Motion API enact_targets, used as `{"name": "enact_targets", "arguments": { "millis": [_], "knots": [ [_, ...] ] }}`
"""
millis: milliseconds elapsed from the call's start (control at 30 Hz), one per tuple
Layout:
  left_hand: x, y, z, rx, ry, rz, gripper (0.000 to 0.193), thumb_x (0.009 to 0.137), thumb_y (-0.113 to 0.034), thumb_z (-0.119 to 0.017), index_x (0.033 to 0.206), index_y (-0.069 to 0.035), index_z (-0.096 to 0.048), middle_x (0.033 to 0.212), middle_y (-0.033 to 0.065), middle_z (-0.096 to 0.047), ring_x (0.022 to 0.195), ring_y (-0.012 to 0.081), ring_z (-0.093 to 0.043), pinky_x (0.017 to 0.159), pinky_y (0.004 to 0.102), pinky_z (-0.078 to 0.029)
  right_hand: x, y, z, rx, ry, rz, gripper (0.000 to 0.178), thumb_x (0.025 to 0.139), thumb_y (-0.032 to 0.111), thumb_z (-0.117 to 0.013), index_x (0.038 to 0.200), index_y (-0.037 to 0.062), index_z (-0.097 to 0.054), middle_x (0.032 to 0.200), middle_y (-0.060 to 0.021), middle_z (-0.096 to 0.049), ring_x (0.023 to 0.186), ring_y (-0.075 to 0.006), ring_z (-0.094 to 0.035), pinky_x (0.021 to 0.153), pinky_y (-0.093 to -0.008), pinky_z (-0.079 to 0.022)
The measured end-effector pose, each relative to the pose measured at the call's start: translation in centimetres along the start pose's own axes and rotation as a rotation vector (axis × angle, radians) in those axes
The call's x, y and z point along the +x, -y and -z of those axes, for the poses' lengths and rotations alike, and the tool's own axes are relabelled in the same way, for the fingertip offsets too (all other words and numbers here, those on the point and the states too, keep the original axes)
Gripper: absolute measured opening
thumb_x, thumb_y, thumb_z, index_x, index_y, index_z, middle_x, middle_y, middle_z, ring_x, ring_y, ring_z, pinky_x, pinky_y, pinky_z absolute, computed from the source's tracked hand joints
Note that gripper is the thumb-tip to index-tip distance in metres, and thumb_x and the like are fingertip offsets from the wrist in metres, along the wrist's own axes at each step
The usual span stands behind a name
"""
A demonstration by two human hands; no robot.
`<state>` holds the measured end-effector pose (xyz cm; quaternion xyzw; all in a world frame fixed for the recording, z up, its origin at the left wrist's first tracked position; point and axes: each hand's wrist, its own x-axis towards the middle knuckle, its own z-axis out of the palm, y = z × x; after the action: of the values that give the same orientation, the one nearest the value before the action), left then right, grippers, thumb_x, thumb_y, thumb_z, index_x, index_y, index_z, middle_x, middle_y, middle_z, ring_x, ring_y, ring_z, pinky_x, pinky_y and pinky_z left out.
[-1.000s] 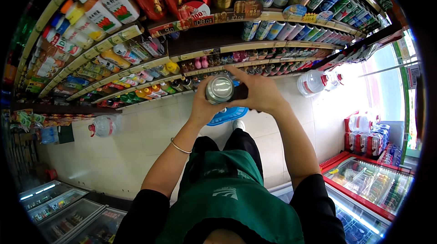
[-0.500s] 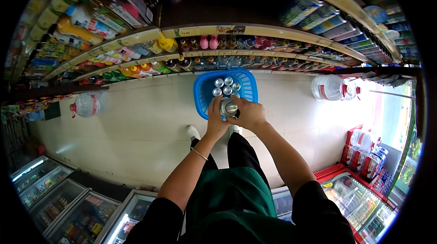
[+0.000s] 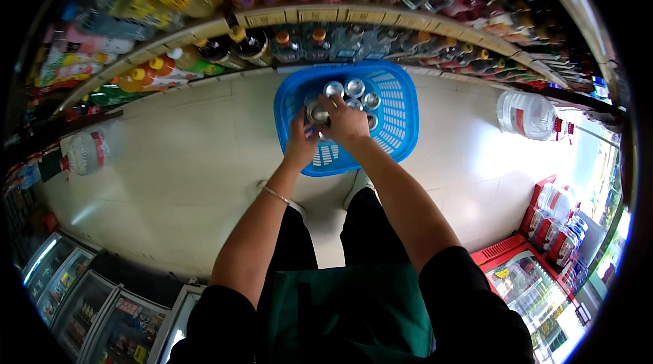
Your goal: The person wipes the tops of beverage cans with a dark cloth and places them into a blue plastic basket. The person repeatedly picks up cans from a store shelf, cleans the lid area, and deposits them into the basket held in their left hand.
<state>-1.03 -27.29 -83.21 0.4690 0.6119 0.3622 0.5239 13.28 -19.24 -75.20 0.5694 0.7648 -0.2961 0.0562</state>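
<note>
Tiled floor (image 3: pixel 204 180) beneath, bottle shelf (image 3: pixel 299 16) beyond. Blue plastic basket (image 3: pixel 288 92) on floor, just beside shelf. Our right hand (image 3: pixel 349 126) and left hand (image 3: pixel 300 140) over basket's left half. Drink cans (image 3: pixel 355 87) cluster close by. Between hands, silver-topped can (image 3: pixel 317 114), fingers of both clamped on it; base hidden, so we cannot tell if it rests. Risk, we judge: crowding could topple neighbours; early release could tip ours.

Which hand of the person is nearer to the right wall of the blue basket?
The right hand: it is over the cans, left of the basket's right wall. The left hand is farther, near the basket's left side.
</note>
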Motion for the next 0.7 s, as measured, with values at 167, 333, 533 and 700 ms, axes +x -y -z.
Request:
{"name": "enact_targets", "arguments": {
  "millis": [167,333,533,700],
  "knots": [
    [5.2,7.2,-0.3,0.022,-0.021,0.01,0.066,0.09,-0.006,-0.065,0.145,-0.002,-0.028,0.134,0.0259,-0.044,0.117,0.04,-0.058,0.092,0.0417,-0.054,7.2,-1.3,-7.5,-0.106,0.096,0.011,0.078,0.069,0.038,-0.081,0.134,0.0123,-0.048,0.122,-0.0089,-0.059,0.097,-0.0307,-0.068,0.075,-0.0415,-0.057],
    [7.4,8.0,-0.6,0.309,0.132,0.34,0.053,0.091,-0.023,-0.062,0.132,-0.002,-0.038,0.121,0.0319,-0.058,0.108,0.0473,-0.06,0.088,0.0483,-0.052,9.5,-2.7,-12.7,-0.207,0.109,0.011,0.069,0.073,0.029,-0.078,0.131,0.0063,-0.05,0.117,-0.0106,-0.062,0.096,-0.0288,-0.069,0.071,-0.04,-0.057],
    [7.9,9.0,-0.8,0.211,0.066,0.254,0.053,0.09,-0.022,-0.063,0.133,-0.002,-0.04,0.123,0.0293,-0.059,0.11,0.0481,-0.058,0.092,0.05,-0.049,10.2,-2.4,-12.3,-0.22,0.084,-0.013,0.063,0.081,0.022,-0.068,0.138,0.0078,-0.046,0.129,-0.013,-0.057,0.1,-0.0291,-0.068,0.075,-0.0424,-0.057],
    [5.4,3.0,0.1,0.24,0.029,0.18,0.056,0.088,-0.02,-0.065,0.137,-0.002,-0.043,0.131,0.0269,-0.055,0.118,0.0453,-0.054,0.098,0.0464,-0.047,5.7,-1.7,-8.0,-0.061,-0.047,0.019,0.054,0.087,0.024,-0.064,0.137,0.0163,-0.048,0.14,-0.0091,-0.05,0.1,-0.0329,-0.067,0.076,-0.0439,-0.057]
  ]
}}
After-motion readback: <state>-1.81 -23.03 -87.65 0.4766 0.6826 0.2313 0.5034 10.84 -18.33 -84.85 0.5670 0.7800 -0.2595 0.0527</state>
